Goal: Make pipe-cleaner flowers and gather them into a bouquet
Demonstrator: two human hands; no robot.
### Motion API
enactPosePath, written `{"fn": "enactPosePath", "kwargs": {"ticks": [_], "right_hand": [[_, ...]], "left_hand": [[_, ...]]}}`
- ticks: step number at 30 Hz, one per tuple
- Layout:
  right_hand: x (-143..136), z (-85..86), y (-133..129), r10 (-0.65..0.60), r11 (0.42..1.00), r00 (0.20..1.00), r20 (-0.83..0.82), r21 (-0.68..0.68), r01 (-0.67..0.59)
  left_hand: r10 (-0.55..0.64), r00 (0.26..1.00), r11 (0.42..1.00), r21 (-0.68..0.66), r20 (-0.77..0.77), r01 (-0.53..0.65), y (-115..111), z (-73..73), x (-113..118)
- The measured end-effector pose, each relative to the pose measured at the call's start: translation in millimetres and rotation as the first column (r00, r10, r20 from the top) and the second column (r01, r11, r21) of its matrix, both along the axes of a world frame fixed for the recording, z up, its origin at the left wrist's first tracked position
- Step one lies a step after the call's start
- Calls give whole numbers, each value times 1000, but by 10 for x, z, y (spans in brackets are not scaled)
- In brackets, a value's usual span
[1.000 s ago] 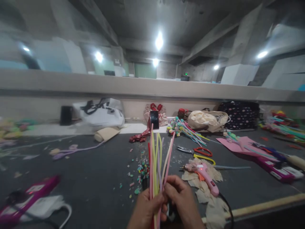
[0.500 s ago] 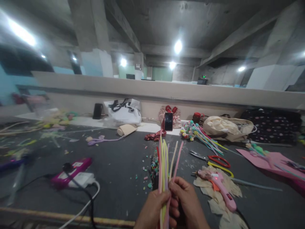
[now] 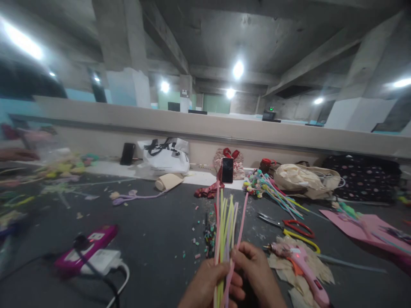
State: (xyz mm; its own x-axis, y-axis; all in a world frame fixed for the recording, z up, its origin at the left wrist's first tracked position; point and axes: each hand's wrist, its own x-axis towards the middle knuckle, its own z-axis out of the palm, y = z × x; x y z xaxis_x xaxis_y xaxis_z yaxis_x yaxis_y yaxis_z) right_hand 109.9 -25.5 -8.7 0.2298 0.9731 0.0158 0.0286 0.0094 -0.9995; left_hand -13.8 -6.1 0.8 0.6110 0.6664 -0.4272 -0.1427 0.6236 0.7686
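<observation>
A bundle of fuzzy pipe cleaners, yellow, pink, lilac and red, stands upright in front of me. My left hand is closed round its lower part, thumb across the front. On the right, my right hand pinches a single pink pipe cleaner, which leans slightly away from the bundle at its top. Both hands are close together, and the lower ends run out of view. Behind the bundle lie many small coloured clippings. Scissors with red and yellow handles lie right of my hands.
A pink glue gun rests on crumpled paper at right. More pipe cleaners lie behind the scissors. A magenta power strip with cables is at left. A phone leans by the back wall. Another person's hand shows far left.
A pale pipe cleaner that stood apart beside the pink one is now in with the bundle. The pink one remains in my right hand. The view has shifted slightly.
</observation>
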Motion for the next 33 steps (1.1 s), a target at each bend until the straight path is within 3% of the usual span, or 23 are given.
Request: {"fn": "enactPosePath", "kwargs": {"ticks": [4,11,13,17,20,24,27,33], "right_hand": [[46,18,42,-53,997,984,173,63,42],[-31,99,59,28,999,998,48,44,-30],[-83,153,77,31,999,992,125,24,-34],[-125,207,119,-88,996,920,381,66,68],[-78,154,147,-50,998,971,235,40,42],[6,66,160,62,998,998,-11,7,-62],[28,44,155,101,995,993,-53,25,-100],[27,-16,178,93,995,988,-121,-17,-96]], "left_hand": [[33,998,997,78,-53,-29,65,-106,50],[72,992,972,232,-105,-46,113,-234,129],[116,988,952,297,-104,-81,97,-256,147],[167,985,908,396,-48,-135,71,-267,185],[110,993,919,377,39,-116,86,-246,180],[52,988,977,198,142,-80,125,-217,102],[94,987,986,121,133,-111,146,-224,46],[100,989,983,145,113,-116,150,-212,33]]}}
